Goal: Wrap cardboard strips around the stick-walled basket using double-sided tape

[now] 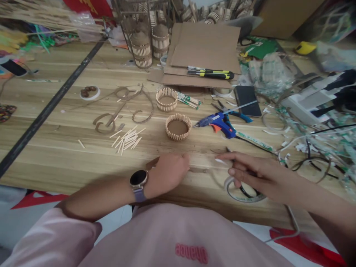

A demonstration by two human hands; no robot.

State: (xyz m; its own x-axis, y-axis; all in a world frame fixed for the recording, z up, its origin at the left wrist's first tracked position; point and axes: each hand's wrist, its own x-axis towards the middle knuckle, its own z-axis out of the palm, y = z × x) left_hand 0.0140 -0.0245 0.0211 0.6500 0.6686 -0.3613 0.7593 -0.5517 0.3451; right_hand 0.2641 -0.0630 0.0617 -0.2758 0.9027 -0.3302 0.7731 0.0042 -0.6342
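My left hand is closed near the table's front edge, fingers curled under; what they hold is hidden. A brown cardboard-like piece shows beside its back. To the right, my right hand is closed around what look like black-handled scissors, mostly covered by the fingers. Below that hand lies a roll of white tape. Ahead of my left hand stands a round tray-like piece with a brown base and a wall of short sticks. Behind it is a similar stick ring.
A blue glue gun lies right of the rings, near pliers and a dark phone-like slab. Loose short sticks and brown strips lie left. Behind are cardboard sheets, cutter knives and stick towers.
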